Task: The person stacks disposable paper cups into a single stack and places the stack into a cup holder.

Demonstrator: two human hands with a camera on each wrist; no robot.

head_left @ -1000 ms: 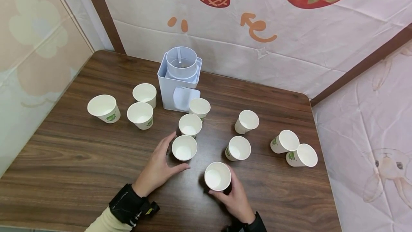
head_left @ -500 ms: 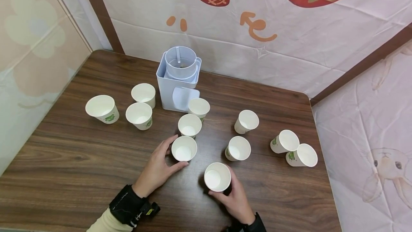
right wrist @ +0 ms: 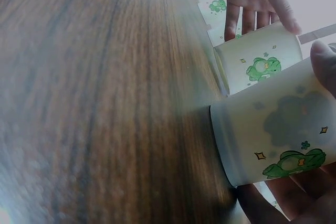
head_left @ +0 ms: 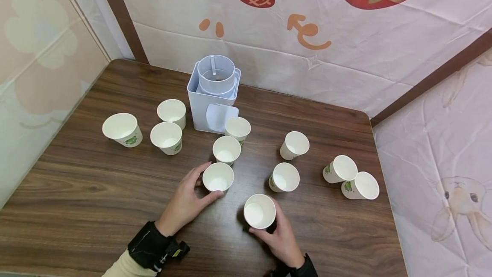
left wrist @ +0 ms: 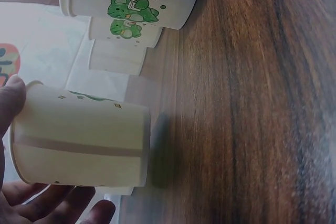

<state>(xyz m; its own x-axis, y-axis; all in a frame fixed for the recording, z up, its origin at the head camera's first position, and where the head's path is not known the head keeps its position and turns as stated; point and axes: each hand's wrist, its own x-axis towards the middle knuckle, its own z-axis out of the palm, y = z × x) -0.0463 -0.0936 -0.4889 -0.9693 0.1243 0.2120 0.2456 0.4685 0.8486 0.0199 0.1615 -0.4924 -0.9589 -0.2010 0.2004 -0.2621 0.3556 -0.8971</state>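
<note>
In the head view several white paper cups stand on a brown table. My left hand (head_left: 184, 203) grips the front paper cup (head_left: 218, 177) of a short row, thumb on its near side and fingers round the far left side. Its plain side with a seam faces the left wrist camera, the thumb (left wrist: 13, 95) at its rim. To the right and nearer to me, my right hand (head_left: 282, 238) holds another paper cup (head_left: 259, 211) from its right side. A green cartoon print shows on that held cup (right wrist: 278, 129) in the right wrist view, its base close to the wood.
Behind the left hand's cup stand two cups, one (head_left: 226, 150) just past it, the other (head_left: 238, 128) against a pale blue box-shaped device (head_left: 209, 110). More cups stand left (head_left: 123, 127) and right (head_left: 284, 178). A printed cloth (head_left: 261, 54) hangs behind the wooden table (head_left: 96, 208).
My left thumb and fingers have closed in on the front cup, and that cup has shifted slightly left. The right hand and its cup have stayed nearly still.
</note>
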